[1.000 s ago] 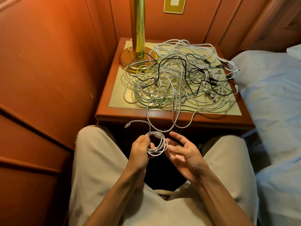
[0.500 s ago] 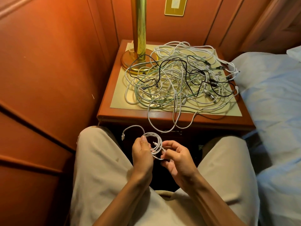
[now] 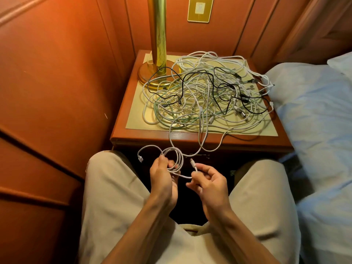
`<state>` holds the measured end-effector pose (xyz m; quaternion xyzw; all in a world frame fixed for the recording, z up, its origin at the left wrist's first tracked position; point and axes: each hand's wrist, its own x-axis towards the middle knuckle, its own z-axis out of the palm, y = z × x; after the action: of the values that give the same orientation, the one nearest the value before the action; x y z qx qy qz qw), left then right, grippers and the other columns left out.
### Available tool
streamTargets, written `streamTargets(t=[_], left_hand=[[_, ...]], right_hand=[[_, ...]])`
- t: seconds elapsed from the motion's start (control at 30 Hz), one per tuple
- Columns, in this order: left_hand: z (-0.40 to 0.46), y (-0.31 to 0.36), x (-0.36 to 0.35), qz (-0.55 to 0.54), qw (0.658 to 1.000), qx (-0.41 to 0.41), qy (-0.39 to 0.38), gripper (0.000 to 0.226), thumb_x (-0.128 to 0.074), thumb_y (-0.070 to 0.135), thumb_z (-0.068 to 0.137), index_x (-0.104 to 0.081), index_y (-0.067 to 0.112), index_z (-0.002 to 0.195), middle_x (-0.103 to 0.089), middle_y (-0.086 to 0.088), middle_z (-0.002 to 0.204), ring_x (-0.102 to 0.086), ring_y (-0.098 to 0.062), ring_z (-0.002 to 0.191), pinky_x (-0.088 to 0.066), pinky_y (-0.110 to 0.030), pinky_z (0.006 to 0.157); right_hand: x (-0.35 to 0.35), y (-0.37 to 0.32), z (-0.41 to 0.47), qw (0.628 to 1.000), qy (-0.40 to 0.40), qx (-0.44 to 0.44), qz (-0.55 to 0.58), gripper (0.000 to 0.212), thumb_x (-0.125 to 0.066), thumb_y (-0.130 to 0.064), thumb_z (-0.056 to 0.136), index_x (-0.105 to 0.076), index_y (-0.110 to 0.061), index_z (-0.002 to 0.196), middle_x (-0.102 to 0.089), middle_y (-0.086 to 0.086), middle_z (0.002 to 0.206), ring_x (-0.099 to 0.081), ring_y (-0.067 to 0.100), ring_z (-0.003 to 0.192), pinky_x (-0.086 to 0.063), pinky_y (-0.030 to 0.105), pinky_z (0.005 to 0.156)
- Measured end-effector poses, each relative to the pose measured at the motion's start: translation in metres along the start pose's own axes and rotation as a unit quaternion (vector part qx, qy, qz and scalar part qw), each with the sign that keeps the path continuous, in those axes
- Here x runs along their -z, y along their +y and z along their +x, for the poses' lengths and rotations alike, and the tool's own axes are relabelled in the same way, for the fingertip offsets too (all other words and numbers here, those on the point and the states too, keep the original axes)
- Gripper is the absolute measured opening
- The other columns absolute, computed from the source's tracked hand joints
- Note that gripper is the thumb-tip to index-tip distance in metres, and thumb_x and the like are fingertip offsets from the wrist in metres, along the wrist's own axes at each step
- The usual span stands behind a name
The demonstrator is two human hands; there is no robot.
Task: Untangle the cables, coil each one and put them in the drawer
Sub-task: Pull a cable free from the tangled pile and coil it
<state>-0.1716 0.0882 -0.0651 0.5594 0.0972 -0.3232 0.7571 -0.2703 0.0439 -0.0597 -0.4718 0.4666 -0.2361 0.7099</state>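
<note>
Fingers of left hand (image 3: 162,176) grip white coil (image 3: 174,159); right hand (image 3: 209,180) pinches its plug end (image 3: 193,164).

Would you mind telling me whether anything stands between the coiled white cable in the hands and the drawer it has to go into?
The coiled white cable hangs just before the drawer front, which looks closed, so it must be opened. Loops from the tangled pile dangle across it.

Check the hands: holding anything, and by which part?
Both hold one white cable. The left hand grips its coiled loops; the right hand pinches the free end just behind the connector. The other plug end hangs loose.
</note>
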Motion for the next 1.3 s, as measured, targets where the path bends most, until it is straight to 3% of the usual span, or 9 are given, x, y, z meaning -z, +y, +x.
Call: streamTargets(t=[0.17, 0.33, 0.47, 0.6, 0.8, 0.93, 1.03, 1.17, 1.3], left_hand=[[0.002, -0.007, 0.008, 0.125, 0.990, -0.035, -0.064, 0.032, -0.035, 0.021, 0.107, -0.047, 0.011, 0.080, -0.042, 0.001, 0.063, -0.039, -0.010, 0.055, -0.034, -0.028, 0.056], [0.003, -0.012, 0.014, 0.277, 0.946, -0.069, -0.156, 0.034, -0.039, 0.022, 0.106, -0.051, 0.010, 0.077, -0.048, -0.005, 0.068, -0.046, -0.020, 0.065, -0.040, -0.030, 0.060], [-0.001, 0.001, 0.009, 0.092, 0.981, 0.107, -0.137, 0.029, -0.043, 0.014, 0.105, -0.060, 0.003, 0.083, -0.052, -0.002, 0.058, -0.051, -0.015, 0.060, -0.048, -0.030, 0.064], [0.000, 0.005, 0.011, -0.108, 0.952, 0.267, -0.100, 0.019, -0.039, -0.004, 0.096, -0.055, 0.002, 0.086, -0.048, -0.005, 0.058, -0.051, -0.018, 0.060, -0.052, -0.036, 0.072], [0.006, 0.007, 0.009, -0.185, 0.952, 0.239, -0.040, 0.031, -0.030, 0.009, 0.103, -0.044, 0.009, 0.075, -0.026, 0.003, 0.043, -0.034, -0.013, 0.040, -0.030, -0.024, 0.059], [0.004, 0.005, 0.007, -0.162, 0.959, 0.229, -0.032, 0.036, -0.031, 0.016, 0.106, -0.044, 0.010, 0.072, -0.026, 0.004, 0.042, -0.029, -0.011, 0.037, -0.023, -0.023, 0.054], [-0.003, 0.000, 0.002, -0.137, 0.963, 0.230, -0.038, 0.038, -0.033, 0.020, 0.106, -0.042, 0.010, 0.070, -0.025, 0.004, 0.042, -0.025, -0.010, 0.036, -0.021, -0.023, 0.052], [-0.005, -0.003, 0.004, -0.112, 0.968, 0.217, -0.048, 0.039, -0.034, 0.021, 0.106, -0.044, 0.011, 0.070, -0.027, 0.004, 0.044, -0.025, -0.009, 0.038, -0.024, -0.024, 0.057], [-0.002, 0.000, 0.001, -0.047, 0.978, 0.191, -0.070, 0.040, -0.034, 0.022, 0.107, -0.042, 0.011, 0.069, -0.033, 0.001, 0.050, -0.031, -0.009, 0.042, -0.033, -0.020, 0.047]], right_hand=[[0.014, -0.012, 0.019, 0.981, 0.004, 0.041, -0.189, 0.024, -0.060, -0.026, 0.098, -0.067, -0.018, 0.119, -0.069, -0.007, 0.102, -0.064, 0.004, 0.094, -0.050, 0.016, 0.073], [0.012, -0.033, 0.016, 0.967, -0.142, 0.088, -0.193, 0.011, -0.059, -0.014, 0.098, -0.070, -0.013, 0.097, -0.069, -0.004, 0.069, -0.060, 0.001, 0.059, -0.044, 0.012, 0.053], [0.016, -0.025, 0.025, 0.970, -0.121, 0.088, -0.194, 0.011, -0.061, -0.004, 0.095, -0.071, -0.008, 0.098, -0.066, 0.011, 0.068, -0.056, 0.012, 0.053, -0.045, 0.024, 0.049], [0.014, -0.013, 0.028, 0.972, -0.107, 0.099, -0.183, 0.013, -0.062, -0.007, 0.095, -0.073, -0.015, 0.096, -0.071, 0.009, 0.073, -0.059, 0.012, 0.057, -0.046, 0.025, 0.052], [0.023, -0.004, 0.026, 0.963, 0.030, 0.109, -0.244, 0.022, -0.062, -0.035, 0.095, -0.070, -0.019, 0.083, -0.062, -0.005, 0.060, -0.056, 0.009, 0.053, -0.046, 0.030, 0.053], [0.022, -0.005, 0.018, 0.978, -0.056, -0.017, -0.199, 0.033, -0.055, -0.031, 0.100, -0.069, -0.006, 0.085, -0.061, 0.000, 0.064, -0.052, 0.009, 0.048, -0.045, 0.025, 0.046], [0.016, -0.004, 0.011, 0.977, -0.116, -0.020, -0.177, 0.023, -0.055, -0.016, 0.101, -0.073, -0.007, 0.091, -0.070, 0.007, 0.078, -0.061, 0.012, 0.059, -0.050, 0.022, 0.052], [0.016, -0.007, 0.007, 0.981, -0.100, 0.034, -0.162, 0.017, -0.061, -0.009, 0.096, -0.075, -0.017, 0.102, -0.076, 0.002, 0.089, -0.072, 0.016, 0.083, -0.057, 0.025, 0.067], [0.013, -0.013, 0.011, 0.993, -0.078, -0.008, -0.090, 0.016, -0.059, -0.016, 0.098, -0.067, -0.021, 0.110, -0.076, 0.008, 0.092, -0.066, 0.017, 0.077, -0.050, 0.029, 0.065]])
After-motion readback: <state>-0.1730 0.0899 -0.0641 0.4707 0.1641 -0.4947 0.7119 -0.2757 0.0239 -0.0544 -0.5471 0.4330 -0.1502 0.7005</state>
